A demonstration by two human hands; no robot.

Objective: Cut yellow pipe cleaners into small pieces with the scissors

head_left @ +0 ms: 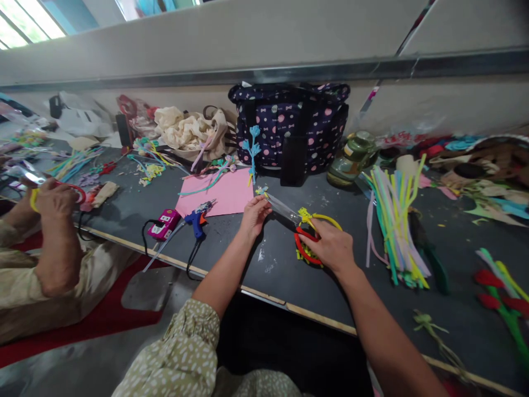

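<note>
both grips are closed: the left hand [255, 214] pinches one end of a clear tube [282, 208], and the right hand [328, 246] clenches red-and-yellow scissors [308, 242] at the tube's 4 o'clock end, above the worktop [231, 242]. the slick tube could slip or roll in that light pinch, and the blades might then nip a fingertip.

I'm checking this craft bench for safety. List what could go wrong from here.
1. The right hand works red-and-yellow-handled scissors whose blades point at the left hand, which pinches the small piece being cut; a slip could nick those fingers.
2. The blue glue gun lies near the table edge with its cord hanging over; a snag might drag it off.
3. The bundle of coloured strips lies beside the right forearm and could be swept aside.
</note>
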